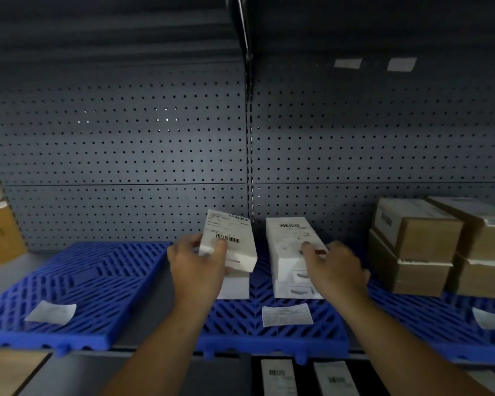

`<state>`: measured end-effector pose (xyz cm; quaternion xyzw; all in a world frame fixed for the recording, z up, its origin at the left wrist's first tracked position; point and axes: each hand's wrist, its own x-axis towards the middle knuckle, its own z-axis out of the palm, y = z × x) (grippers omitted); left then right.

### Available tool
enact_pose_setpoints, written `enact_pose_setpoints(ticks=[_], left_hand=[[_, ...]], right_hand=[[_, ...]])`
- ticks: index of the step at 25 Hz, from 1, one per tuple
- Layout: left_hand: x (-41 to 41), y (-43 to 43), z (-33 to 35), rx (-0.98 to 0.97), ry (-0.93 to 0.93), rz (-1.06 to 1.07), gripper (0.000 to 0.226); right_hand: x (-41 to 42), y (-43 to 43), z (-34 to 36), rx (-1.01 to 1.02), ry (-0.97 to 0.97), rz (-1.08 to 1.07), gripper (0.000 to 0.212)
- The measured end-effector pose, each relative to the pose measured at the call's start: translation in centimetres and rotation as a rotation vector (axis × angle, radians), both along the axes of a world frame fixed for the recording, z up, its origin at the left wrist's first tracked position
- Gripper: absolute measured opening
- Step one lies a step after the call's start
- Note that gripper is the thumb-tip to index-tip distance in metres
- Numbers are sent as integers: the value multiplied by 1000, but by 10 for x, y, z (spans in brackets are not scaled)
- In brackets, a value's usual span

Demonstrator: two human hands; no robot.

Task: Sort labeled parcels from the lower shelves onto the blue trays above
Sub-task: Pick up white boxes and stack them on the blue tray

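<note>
My left hand (pixel 196 262) grips a white labeled parcel (pixel 232 238), tilted, with a barcode on top. It hovers just over another white parcel (pixel 235 287) lying on the middle blue tray (pixel 237 318). My right hand (pixel 335 267) rests on top of a stack of white parcels (pixel 290 244) on the same tray, fingers pressed on the top one's label. Whether the fingers grip it I cannot tell. More white labeled parcels (pixel 277 377) lie on the lower shelf below.
An empty blue tray (pixel 77 281) sits to the left, bearing a paper label (pixel 50 312). Brown cardboard boxes (pixel 417 244) are stacked on the right tray (pixel 429 318). A paper slip (pixel 286 314) marks the middle tray's front. Grey pegboard (pixel 126 152) backs the shelf.
</note>
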<state>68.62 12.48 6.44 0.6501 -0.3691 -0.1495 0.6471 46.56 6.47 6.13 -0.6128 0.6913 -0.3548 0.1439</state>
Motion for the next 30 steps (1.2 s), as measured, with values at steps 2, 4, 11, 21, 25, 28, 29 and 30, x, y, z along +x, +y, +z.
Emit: enact_pose_setpoints(ticks=[2, 4, 11, 21, 25, 28, 29, 30], left_hand=[[-1, 3, 0, 17, -116, 63, 38], [-2, 6, -2, 31, -224, 105, 37], [-1, 12, -24, 177, -473, 216, 51], [-31, 18, -37, 186, -699, 175, 107], [-26, 16, -41, 95, -627, 106, 101], [-24, 15, -44, 90, -591, 84, 100], [-24, 15, -45, 86, -594, 89, 101], [-24, 15, -46, 83, -596, 92, 102]], right_hand=[[0, -3, 2, -10, -26, 12, 56], [1, -6, 4, -20, -15, 8, 58], [3, -8, 1, 3, 56, -5, 73], [4, -5, 9, 14, -54, 72, 72], [10, 19, 0, -116, -179, 170, 79], [19, 30, -8, -155, -55, 220, 90], [21, 30, -9, -134, -11, 212, 95], [23, 28, -10, -120, 22, 197, 97]])
